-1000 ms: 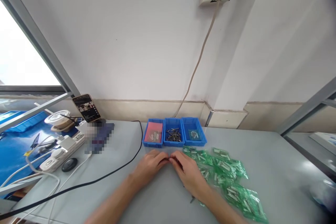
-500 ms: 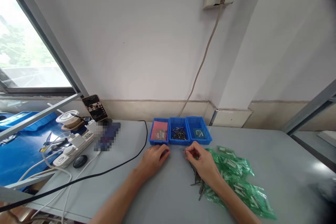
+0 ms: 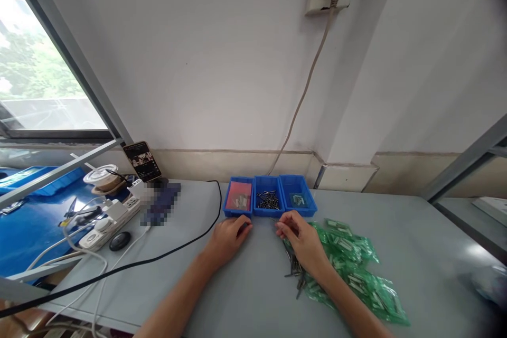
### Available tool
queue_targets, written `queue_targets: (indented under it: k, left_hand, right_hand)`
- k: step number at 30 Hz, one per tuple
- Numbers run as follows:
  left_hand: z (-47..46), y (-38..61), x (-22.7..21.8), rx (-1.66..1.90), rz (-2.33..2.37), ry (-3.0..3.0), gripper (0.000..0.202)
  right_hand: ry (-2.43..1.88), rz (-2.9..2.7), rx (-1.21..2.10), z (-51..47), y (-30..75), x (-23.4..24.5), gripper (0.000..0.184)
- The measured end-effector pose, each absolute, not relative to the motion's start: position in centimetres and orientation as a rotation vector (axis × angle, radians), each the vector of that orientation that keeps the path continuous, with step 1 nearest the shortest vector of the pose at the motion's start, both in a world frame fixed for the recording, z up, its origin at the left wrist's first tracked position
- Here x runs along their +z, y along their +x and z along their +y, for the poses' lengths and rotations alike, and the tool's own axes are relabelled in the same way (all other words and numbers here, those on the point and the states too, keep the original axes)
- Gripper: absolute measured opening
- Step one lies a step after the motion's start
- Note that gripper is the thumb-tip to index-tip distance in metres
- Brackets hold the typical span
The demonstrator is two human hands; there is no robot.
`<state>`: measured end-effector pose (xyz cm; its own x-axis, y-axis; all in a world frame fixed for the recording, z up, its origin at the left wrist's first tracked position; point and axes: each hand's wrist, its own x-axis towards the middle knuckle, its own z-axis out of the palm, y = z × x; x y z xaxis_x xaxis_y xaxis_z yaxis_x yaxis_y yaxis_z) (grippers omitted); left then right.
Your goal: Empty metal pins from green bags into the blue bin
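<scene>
My right hand [image 3: 301, 237] is closed, thumb and forefinger pinching a small, thin metal piece [image 3: 274, 219] in front of the blue bins. Its exact kind is too small to tell. Below that hand lies a loose pile of metal rods [image 3: 295, 266], partly covered by it. My left hand [image 3: 225, 238] rests on the table before the left bin, fingers curled in toward the thumb; whatever they may hold is hidden. The middle blue bin [image 3: 269, 213] contains many metal pieces [image 3: 268, 200]. Small pale pieces [image 3: 298, 200] lie in the right blue bin [image 3: 311, 208].
Pink material and pale pieces fill the left blue bin [image 3: 237, 214]. Green plastic bags [image 3: 356, 256] with small parts spread beside my right forearm. A black cable [image 3: 158, 260] crosses the table at left, near a mouse [image 3: 120, 241], power strip [image 3: 93, 239] and propped phone [image 3: 141, 161].
The view has shifted slightly. My right hand has turned a little, and less of the small metal piece shows between its fingers. The left hand stays in nearly the same place.
</scene>
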<state>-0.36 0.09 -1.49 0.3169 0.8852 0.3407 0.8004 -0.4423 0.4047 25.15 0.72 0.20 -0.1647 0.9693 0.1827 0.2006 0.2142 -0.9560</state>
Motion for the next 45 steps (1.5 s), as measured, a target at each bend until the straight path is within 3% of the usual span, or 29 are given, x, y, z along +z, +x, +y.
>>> queue_targets:
  k: [13,25,45]
  left_hand:
    - [0.2,-0.3,-1.5,0.718,1.533,2.417,0.018]
    - [0.2,-0.3,-1.4,0.715,1.539,2.402,0.019]
    - [0.1,-0.2,-1.5,0.736,1.518,2.409,0.017]
  right_hand:
    - [-1.075,-1.240,1.108,1.3,27.2,1.7,0.041]
    - [-0.873,-0.897,1.696,0.4,25.8,2.6,0.052]
    - [-0.871,-0.878,1.726,-0.1,25.6,2.1,0.044]
